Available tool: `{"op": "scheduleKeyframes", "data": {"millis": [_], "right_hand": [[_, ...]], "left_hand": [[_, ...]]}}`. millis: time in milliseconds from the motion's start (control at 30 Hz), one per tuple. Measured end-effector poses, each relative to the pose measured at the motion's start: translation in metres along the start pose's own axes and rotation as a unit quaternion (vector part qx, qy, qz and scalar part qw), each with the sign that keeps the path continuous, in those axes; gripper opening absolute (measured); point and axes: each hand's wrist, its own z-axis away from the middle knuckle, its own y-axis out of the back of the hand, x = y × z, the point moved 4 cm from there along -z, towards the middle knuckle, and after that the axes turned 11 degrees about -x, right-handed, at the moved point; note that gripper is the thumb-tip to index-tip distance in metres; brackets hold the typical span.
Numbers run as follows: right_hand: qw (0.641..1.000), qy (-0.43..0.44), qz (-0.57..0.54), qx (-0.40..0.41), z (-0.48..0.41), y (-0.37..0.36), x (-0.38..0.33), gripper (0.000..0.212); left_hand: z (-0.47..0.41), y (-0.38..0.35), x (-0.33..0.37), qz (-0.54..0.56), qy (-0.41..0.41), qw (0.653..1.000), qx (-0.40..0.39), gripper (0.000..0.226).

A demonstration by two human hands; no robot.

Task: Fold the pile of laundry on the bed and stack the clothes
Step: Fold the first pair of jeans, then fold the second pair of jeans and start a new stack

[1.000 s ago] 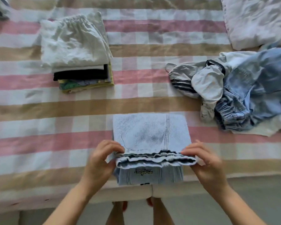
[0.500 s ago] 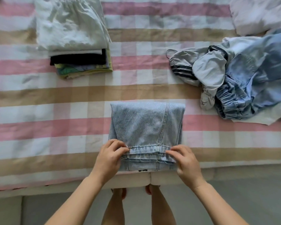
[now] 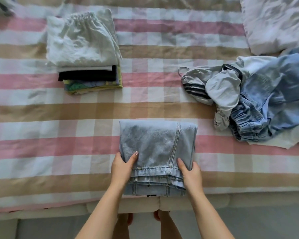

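A bed with a big checked cover in pink, tan and white fills most of the view. At the near edge of the bed, in the middle, lie the folded jeans. They are light blue and folded into a thick square, with the layers showing on the near side.

The left hand grips the near left corner of the folded jeans. Its thumb lies on top and its fingers go down the side, tucked out of sight. The right hand grips the near right corner the same way, thumb on top and fingers curled round the edge. Both hands are closed on the cloth.

Far to the left sits the stack of folded clothes. A crinkly white piece is on top, then a black piece, then some yellow and green ones at the bottom. The stack is well apart from the jeans.

To the right is the pile of laundry, all bunched up. It has a pale grey piece with dark stripes and a blue denim piece. A white pillow lies in the far right corner, just beyond the pile.

Below the bed you can see a grey floor and the person's bare feet.
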Motion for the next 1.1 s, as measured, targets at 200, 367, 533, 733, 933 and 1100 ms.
{"op": "scheduleKeyframes", "data": {"millis": [200, 367, 533, 733, 933, 1100], "right_hand": [[0.998, 0.017, 0.058, -0.027, 0.009, 0.0, -0.012, 0.033], [0.997, 0.068, 0.027, 0.007, 0.019, -0.01, -0.041, 0.014], [0.989, 0.145, 0.01, 0.024, -0.013, -0.015, -0.12, 0.011], [0.969, 0.241, 0.031, 0.05, -0.105, -0.01, -0.244, 0.002], [0.962, 0.259, 0.029, 0.085, -0.215, -0.005, -0.323, 0.024], [0.962, 0.254, 0.041, 0.088, -0.281, -0.007, -0.336, 0.028]], "left_hand": [[0.012, 0.006, 0.017, -0.06, -0.055, 0.996, -0.027, 0.02], [0.02, 0.026, 0.043, -0.06, -0.108, 0.992, -0.008, 0.015], [-0.016, 0.045, 0.116, -0.067, -0.162, 0.984, -0.028, 0.019], [-0.109, 0.058, 0.244, -0.151, -0.235, 0.957, -0.078, 0.043], [-0.21, 0.045, 0.322, -0.105, -0.251, 0.962, -0.039, 0.028], [-0.267, 0.028, 0.328, -0.091, -0.23, 0.969, 0.029, 0.029]]}}
